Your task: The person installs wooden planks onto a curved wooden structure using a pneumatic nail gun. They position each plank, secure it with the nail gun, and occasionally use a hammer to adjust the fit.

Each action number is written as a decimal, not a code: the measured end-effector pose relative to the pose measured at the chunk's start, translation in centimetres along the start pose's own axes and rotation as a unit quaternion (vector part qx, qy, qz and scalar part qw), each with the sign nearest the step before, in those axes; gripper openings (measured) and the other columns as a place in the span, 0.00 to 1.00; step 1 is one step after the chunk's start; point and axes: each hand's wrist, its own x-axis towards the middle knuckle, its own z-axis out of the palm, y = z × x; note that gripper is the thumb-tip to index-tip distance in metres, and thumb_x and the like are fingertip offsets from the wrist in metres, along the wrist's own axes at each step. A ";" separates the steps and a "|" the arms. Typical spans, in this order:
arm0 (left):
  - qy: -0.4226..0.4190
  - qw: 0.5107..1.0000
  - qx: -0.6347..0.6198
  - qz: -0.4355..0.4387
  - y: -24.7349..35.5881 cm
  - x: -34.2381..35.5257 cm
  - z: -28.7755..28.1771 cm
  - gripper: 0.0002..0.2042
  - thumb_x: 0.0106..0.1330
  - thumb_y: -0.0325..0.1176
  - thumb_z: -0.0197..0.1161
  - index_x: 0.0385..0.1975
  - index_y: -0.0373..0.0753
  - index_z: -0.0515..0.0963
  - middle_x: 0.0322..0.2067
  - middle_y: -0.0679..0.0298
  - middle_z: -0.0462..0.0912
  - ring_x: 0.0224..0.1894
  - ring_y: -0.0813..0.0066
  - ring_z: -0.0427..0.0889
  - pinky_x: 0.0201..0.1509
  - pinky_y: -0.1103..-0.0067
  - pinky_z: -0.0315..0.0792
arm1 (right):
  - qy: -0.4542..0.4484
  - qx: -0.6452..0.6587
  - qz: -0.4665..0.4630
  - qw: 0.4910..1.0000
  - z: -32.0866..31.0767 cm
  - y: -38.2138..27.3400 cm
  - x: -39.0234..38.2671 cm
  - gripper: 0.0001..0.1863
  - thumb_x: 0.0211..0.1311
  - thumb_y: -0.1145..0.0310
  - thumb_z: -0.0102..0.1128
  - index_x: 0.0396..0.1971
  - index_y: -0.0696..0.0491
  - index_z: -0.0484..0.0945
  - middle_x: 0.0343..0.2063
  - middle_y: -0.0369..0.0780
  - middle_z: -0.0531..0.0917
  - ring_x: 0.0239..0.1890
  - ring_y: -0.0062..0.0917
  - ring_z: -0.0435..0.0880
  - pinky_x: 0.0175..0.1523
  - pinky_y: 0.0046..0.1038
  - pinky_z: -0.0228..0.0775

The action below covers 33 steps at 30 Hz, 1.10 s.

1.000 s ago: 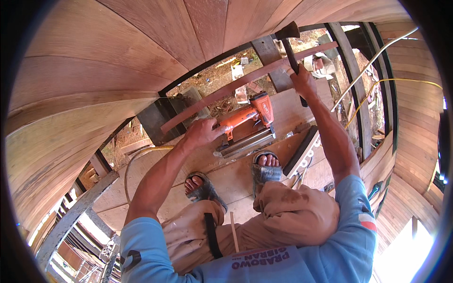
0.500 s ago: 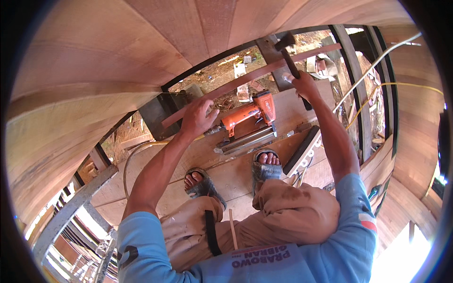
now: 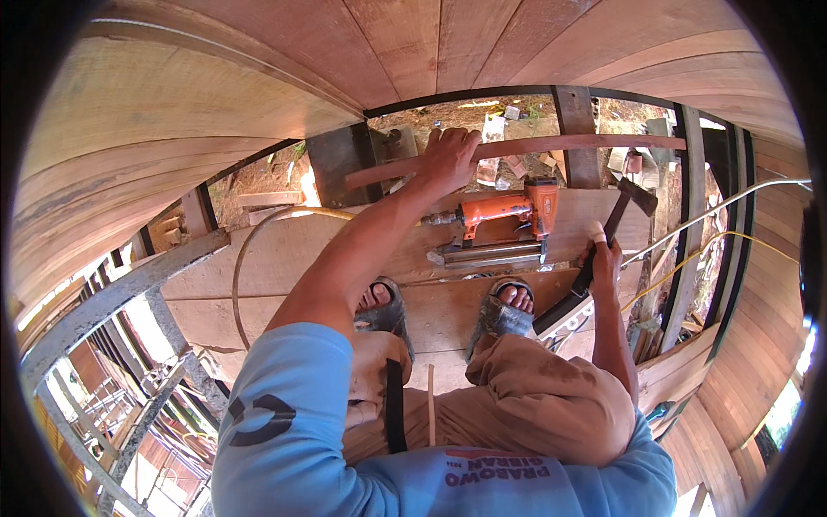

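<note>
In the head view, the hands are apart: the left hand [image 3: 448,162] clasps a wooden strip [image 3: 586,142], upper centre, seemingly unfastened; the right hand [image 3: 605,263] grips a hatchet-like tool [image 3: 638,197], right of centre. Upper wall boards [image 3: 482,43] look fitted.

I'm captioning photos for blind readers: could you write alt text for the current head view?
A person's right hand grips a hammer-like tool while the left hand touches a reddish wooden strip. An orange nail gun lies on planks near sandaled feet.

Wooden strip [image 3: 568,143] partly hidden behind left hand [image 3: 450,159]; shirt [image 3: 301,422] cut off below; scraps [image 3: 516,166] too small to identify.
</note>
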 end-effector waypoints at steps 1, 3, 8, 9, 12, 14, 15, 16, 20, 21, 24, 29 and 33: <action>-0.005 1.000 -0.010 -0.005 -0.3 0.0 0.7 0.23 0.59 0.35 0.66 0.55 0.38 0.72 0.49 0.54 0.78 0.52 0.52 0.77 0.57 0.59 0.68 | -0.001 -0.006 0.004 1.000 -0.3 0.6 0.1 0.18 0.65 0.53 0.65 0.29 0.51 0.71 0.14 0.34 0.72 0.14 0.20 0.72 0.18 0.24 0.66; -0.016 0.999 -0.033 -0.009 -0.7 0.0 2.5 0.22 0.59 0.33 0.66 0.54 0.39 0.72 0.47 0.55 0.79 0.51 0.53 0.78 0.55 0.58 0.69 | -0.002 -0.028 0.002 1.000 -0.9 1.7 -0.1 0.17 0.66 0.54 0.65 0.30 0.51 0.71 0.15 0.34 0.73 0.14 0.19 0.72 0.18 0.24 0.66; 0.055 0.997 -0.038 0.035 -0.7 0.5 2.1 0.15 0.61 0.31 0.63 0.47 0.40 0.73 0.41 0.58 0.79 0.48 0.57 0.79 0.52 0.59 0.68 | 0.023 -0.060 -0.013 0.998 -1.4 4.0 -0.8 0.19 0.63 0.52 0.69 0.28 0.52 0.73 0.16 0.35 0.75 0.14 0.20 0.73 0.19 0.25 0.68; 0.077 0.995 -0.039 0.047 -1.2 0.5 1.8 0.12 0.61 0.30 0.62 0.45 0.40 0.73 0.39 0.59 0.79 0.48 0.59 0.79 0.51 0.60 0.68 | 0.026 -0.071 -0.005 0.997 -0.7 2.7 -1.5 0.20 0.62 0.52 0.69 0.28 0.52 0.73 0.16 0.35 0.75 0.14 0.20 0.73 0.19 0.25 0.67; 0.087 0.994 -0.011 0.061 -1.7 1.2 1.4 0.15 0.61 0.30 0.64 0.47 0.40 0.74 0.39 0.59 0.79 0.47 0.59 0.79 0.51 0.61 0.67 | 0.045 -0.086 -0.011 0.995 0.4 1.3 -3.1 0.22 0.61 0.51 0.70 0.28 0.54 0.73 0.16 0.35 0.74 0.14 0.21 0.72 0.20 0.25 0.65; 0.092 0.994 -0.010 0.066 -1.9 1.6 1.7 0.18 0.61 0.31 0.65 0.50 0.40 0.74 0.40 0.59 0.79 0.47 0.59 0.79 0.53 0.61 0.67 | 0.072 -0.153 -0.022 0.985 -0.2 3.0 -1.8 0.24 0.59 0.48 0.71 0.32 0.56 0.75 0.19 0.35 0.76 0.20 0.21 0.74 0.26 0.26 0.67; 0.093 0.993 -0.010 0.068 -1.9 1.8 2.0 0.19 0.60 0.32 0.66 0.52 0.41 0.74 0.40 0.59 0.79 0.47 0.59 0.79 0.53 0.61 0.67 | 0.089 -0.187 -0.054 0.977 -0.5 4.2 -1.1 0.25 0.58 0.48 0.72 0.33 0.57 0.75 0.20 0.36 0.77 0.22 0.22 0.75 0.28 0.26 0.68; 0.090 0.994 -0.014 0.068 -2.1 1.7 2.0 0.20 0.60 0.32 0.67 0.53 0.40 0.73 0.41 0.59 0.79 0.48 0.59 0.79 0.54 0.61 0.67 | 0.102 -0.220 -0.084 0.967 -0.1 4.2 -1.2 0.27 0.58 0.47 0.72 0.35 0.58 0.76 0.21 0.36 0.77 0.24 0.22 0.75 0.30 0.27 0.68; 0.087 0.993 -0.035 0.068 -2.7 1.7 2.3 0.22 0.61 0.33 0.67 0.55 0.40 0.73 0.43 0.59 0.79 0.50 0.59 0.78 0.55 0.60 0.66 | 0.046 -0.291 -0.082 0.952 0.4 4.2 -1.8 0.41 0.58 0.43 0.68 0.55 0.66 0.72 0.47 0.55 0.82 0.51 0.46 0.81 0.56 0.40 0.71; 0.087 0.993 -0.041 0.069 -2.8 1.7 2.4 0.22 0.61 0.34 0.67 0.55 0.39 0.73 0.44 0.59 0.79 0.51 0.59 0.78 0.55 0.60 0.67 | 0.050 -0.305 -0.090 0.947 0.4 4.3 -1.8 0.40 0.59 0.44 0.68 0.57 0.65 0.71 0.46 0.54 0.82 0.52 0.45 0.81 0.57 0.40 0.71; 0.070 0.995 -0.050 0.048 -2.7 2.2 2.2 0.22 0.61 0.34 0.67 0.55 0.39 0.73 0.44 0.59 0.79 0.51 0.59 0.78 0.55 0.60 0.66 | 0.040 -0.245 -0.082 0.965 0.1 5.0 -1.6 0.38 0.59 0.46 0.69 0.56 0.63 0.72 0.46 0.54 0.82 0.49 0.42 0.83 0.55 0.40 0.73; 0.078 0.996 -0.025 0.030 -3.2 3.1 2.4 0.22 0.63 0.36 0.65 0.57 0.39 0.73 0.45 0.59 0.79 0.52 0.59 0.77 0.57 0.59 0.66 | 0.039 -0.216 -0.059 0.974 0.9 3.2 -2.5 0.34 0.59 0.50 0.71 0.53 0.62 0.72 0.42 0.50 0.83 0.42 0.36 0.85 0.48 0.35 0.76; 0.088 0.995 -0.028 0.033 -4.3 3.7 2.8 0.22 0.64 0.37 0.64 0.58 0.40 0.73 0.46 0.59 0.79 0.53 0.58 0.77 0.57 0.59 0.65 | 0.043 -0.227 -0.086 0.969 1.0 3.2 -2.3 0.32 0.59 0.51 0.72 0.51 0.62 0.73 0.39 0.47 0.85 0.40 0.33 0.85 0.45 0.33 0.76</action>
